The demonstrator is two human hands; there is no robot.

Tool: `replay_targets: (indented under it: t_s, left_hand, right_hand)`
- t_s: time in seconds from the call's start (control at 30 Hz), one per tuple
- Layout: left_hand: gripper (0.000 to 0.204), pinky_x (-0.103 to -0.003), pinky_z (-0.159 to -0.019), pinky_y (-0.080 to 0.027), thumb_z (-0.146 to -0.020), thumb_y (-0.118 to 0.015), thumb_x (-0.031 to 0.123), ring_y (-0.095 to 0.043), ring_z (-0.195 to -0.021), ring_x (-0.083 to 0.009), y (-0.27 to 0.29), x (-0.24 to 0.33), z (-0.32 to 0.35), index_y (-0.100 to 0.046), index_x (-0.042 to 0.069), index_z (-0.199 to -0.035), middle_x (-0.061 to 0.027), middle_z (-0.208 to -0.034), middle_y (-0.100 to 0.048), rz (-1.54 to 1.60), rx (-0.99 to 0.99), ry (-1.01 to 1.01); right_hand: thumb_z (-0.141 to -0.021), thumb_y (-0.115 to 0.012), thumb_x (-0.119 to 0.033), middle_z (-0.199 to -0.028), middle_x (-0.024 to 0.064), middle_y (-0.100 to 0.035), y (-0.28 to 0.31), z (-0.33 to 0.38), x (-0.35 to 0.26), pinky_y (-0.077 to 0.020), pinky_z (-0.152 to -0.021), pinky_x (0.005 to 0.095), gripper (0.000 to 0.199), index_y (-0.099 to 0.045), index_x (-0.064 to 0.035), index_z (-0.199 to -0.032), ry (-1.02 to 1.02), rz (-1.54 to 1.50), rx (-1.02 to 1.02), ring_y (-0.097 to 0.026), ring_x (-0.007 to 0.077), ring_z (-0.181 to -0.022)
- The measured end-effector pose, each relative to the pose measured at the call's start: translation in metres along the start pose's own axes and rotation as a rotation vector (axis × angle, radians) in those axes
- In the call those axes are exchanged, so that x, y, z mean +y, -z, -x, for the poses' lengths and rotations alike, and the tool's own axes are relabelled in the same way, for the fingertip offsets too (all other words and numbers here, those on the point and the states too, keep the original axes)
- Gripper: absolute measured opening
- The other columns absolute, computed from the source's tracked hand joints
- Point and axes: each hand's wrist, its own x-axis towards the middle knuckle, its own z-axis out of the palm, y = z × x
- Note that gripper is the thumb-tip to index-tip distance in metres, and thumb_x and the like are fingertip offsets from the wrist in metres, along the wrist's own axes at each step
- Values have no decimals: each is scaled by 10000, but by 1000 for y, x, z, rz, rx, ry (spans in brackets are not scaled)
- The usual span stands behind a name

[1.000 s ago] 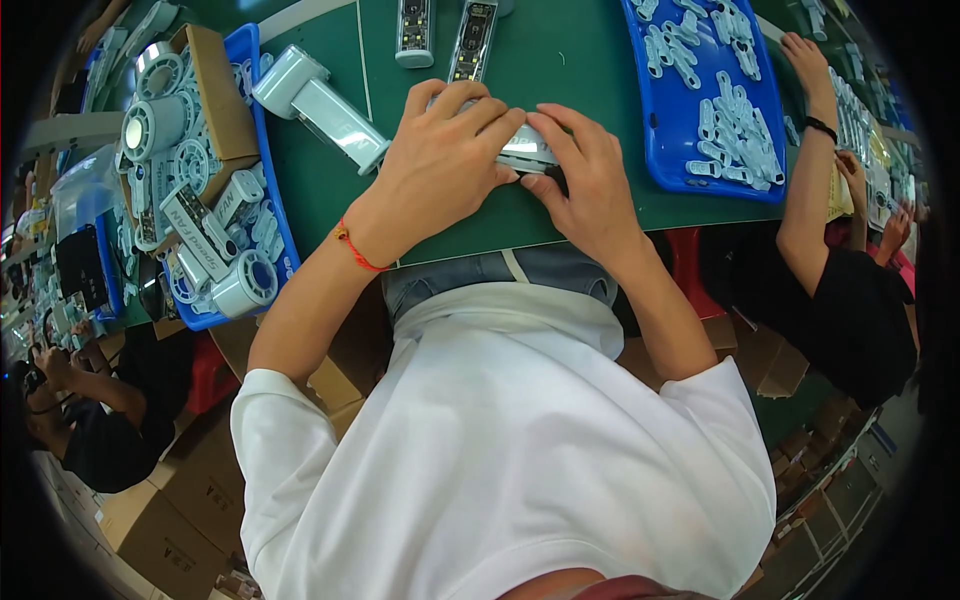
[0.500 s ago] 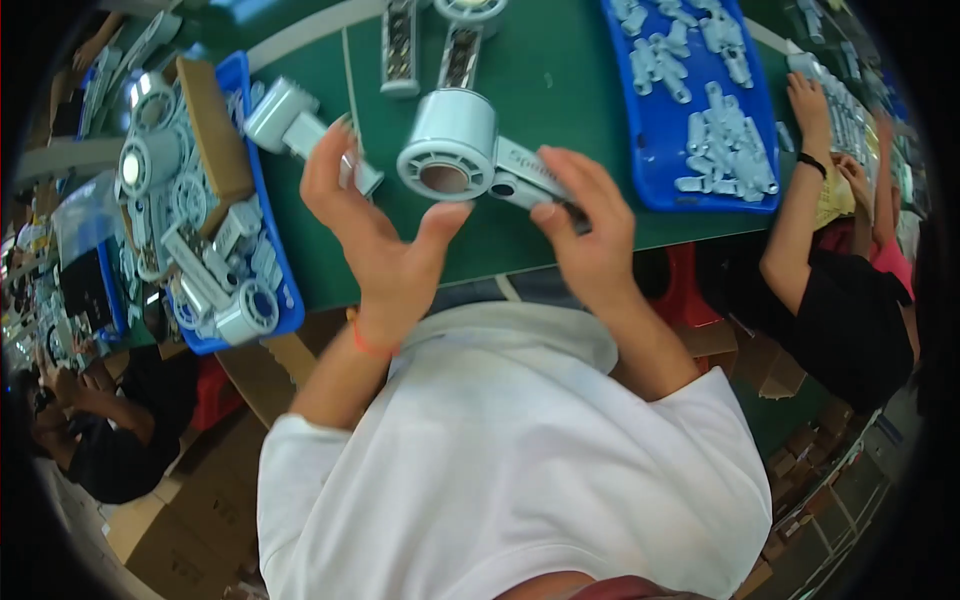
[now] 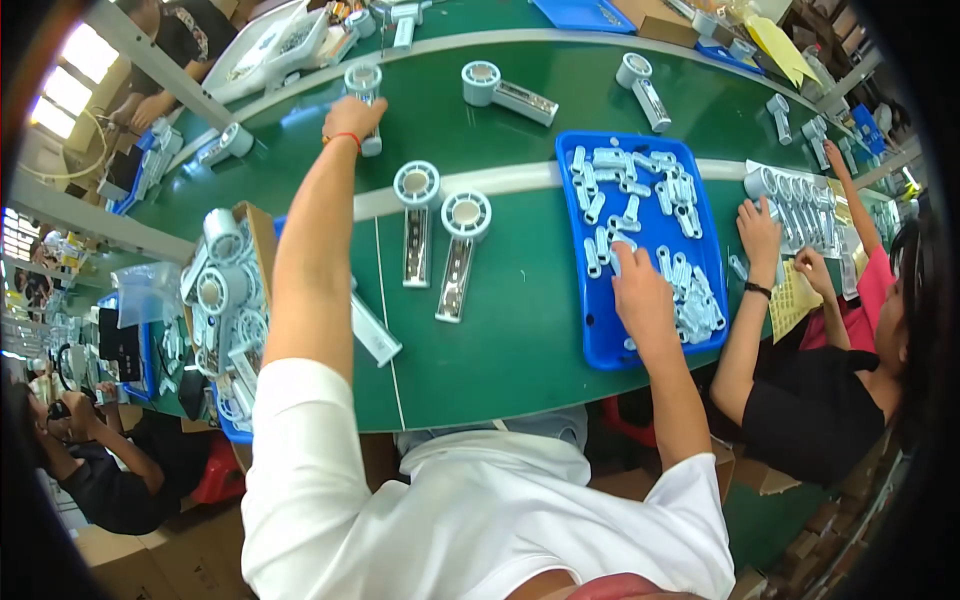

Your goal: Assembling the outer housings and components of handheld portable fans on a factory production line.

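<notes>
My left hand is stretched far forward, its fingers closed round a pale blue handheld fan housing on the green strip beyond the pale rail. The housing's round head and handle end show past the hand. In the blue tray at right, my right hand has its fingertips together among small pale handle pieces; one piece seems to be at the fingertips. Two fan housings with open handles, one beside the other, lie in front of me, metallic parts showing inside their handles.
At left, a box of fan parts stands by another housing's handle. More fan housings lie along the far green strip. Close on the right a co-worker's arm reaches beside a row of pale parts.
Both hands have left the fan housing and handle piece held near me. My left hand has reached far forward; my right has moved into the blue tray. The view has tilted up.
</notes>
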Motion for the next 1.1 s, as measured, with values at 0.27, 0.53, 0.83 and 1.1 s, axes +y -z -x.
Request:
replay_targets:
  t_s: [0.27,0.53,0.83,1.1]
  left_hand:
    - [488,-373,-632,-517,-857,-473,525,-656,-703,-236,2,134,8,-621,115,-1076,-121,-859,-671,-64,93,-817]
    - [419,-445,-818,-472,-845,-488,424,-591,-995,-337,-95,225,86,-513,149,-1160,-202,-1102,-591,463,-250,-153]
    - [557,-282,-581,-435,-837,-590,125,-529,-701,-150,6,141,109,-214,24,-1235,-83,-809,-518,1247,40,-594]
    - [652,-342,-732,-511,-703,-649,54,-616,-885,-232,39,-31,338,-340,21,-1277,-110,-1006,-568,1637,-504,-288]
  right_hand:
    - [-796,-529,-15,-822,162,-544,7,-30,2,-477,-602,414,377,-533,-112,-1159,-23,-125,46,-570,347,-656]
    - [-812,-546,4,-717,67,-553,20,0,-12,-459,-519,248,252,-472,-46,-1048,-342,-934,-125,-598,136,-578]
    - [-768,-662,-56,-823,112,-645,-31,59,-90,-485,-579,269,212,-593,-43,-968,247,-828,-498,-635,190,-661]
    - [-629,-690,-130,-837,45,-535,-54,85,-84,-451,-660,338,247,-641,-99,-869,549,-281,40,-531,213,-789]
